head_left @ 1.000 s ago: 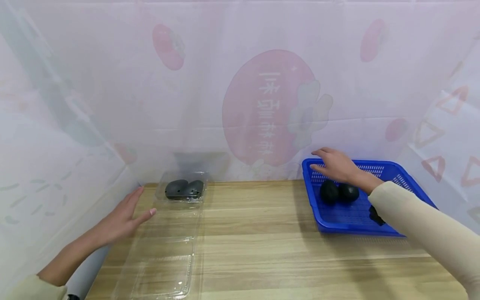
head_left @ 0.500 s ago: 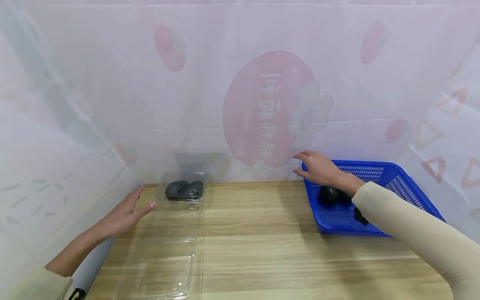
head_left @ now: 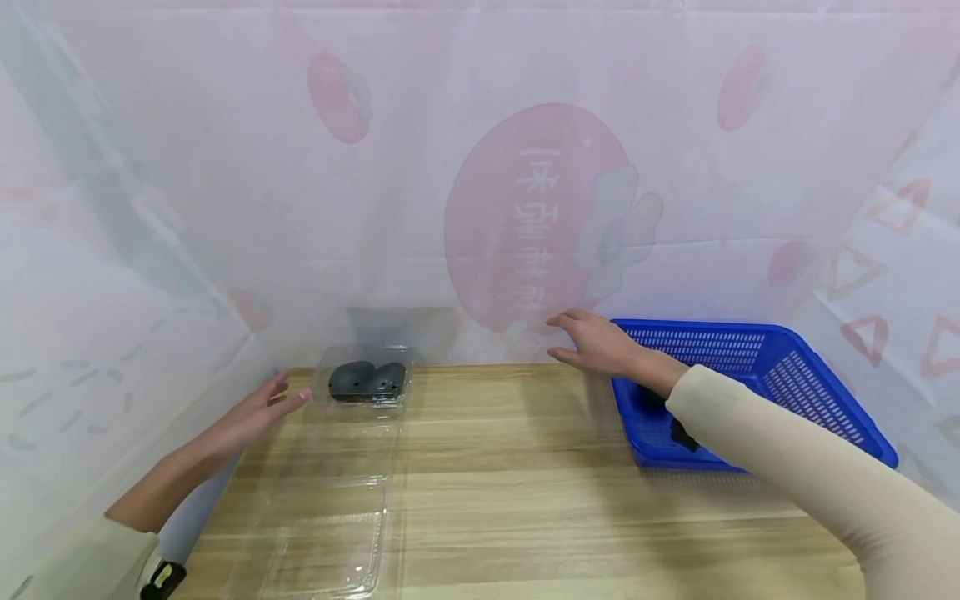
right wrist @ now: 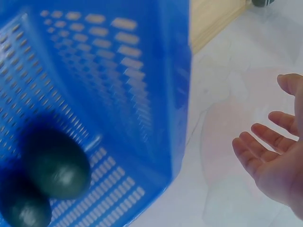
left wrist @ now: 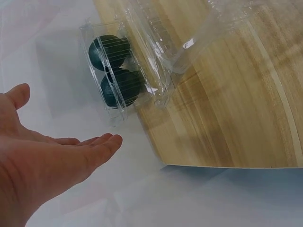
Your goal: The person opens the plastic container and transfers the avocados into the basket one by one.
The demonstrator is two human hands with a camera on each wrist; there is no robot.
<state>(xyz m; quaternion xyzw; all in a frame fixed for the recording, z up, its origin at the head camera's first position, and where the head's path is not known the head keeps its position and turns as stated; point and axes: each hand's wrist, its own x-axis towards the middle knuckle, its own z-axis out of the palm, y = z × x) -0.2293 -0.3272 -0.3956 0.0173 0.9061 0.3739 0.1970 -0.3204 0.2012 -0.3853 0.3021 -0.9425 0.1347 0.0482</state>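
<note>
So, on my left side, my left hand (head_left: 247, 421) is up in the air, with its fingers pretty straight and its thumb sticking out. It is free, near a small box of clear, thin plastic (head_left: 321, 375) but a little apart from it. That box sits at the back of the light brown wooden table (head_left: 495, 483), by the wall cloth, pale with pink pictures (head_left: 536, 208). Two dark green, egg-shaped fruits (head_left: 351, 379) sit side by side in the box, and I can see thin lines in the plastic across them. In front of the box, more clear plastic, shaped like a tray (head_left: 330, 542), lies along the table toward me. It is so see-through that I can't tell where each piece stops.

Then, over on the right, my right hand (head_left: 596, 343) is free too, its fingers a bit bent and spread. It hangs in the air around the left back corner of a bright blue plastic basket with lots of little holes (head_left: 750, 327). My sleeve goes over the basket and hides part of it. From my right wrist I can see two shiny dark green round fruits (right wrist: 59, 165) in the basket, right beside each other, near one wall.
</note>
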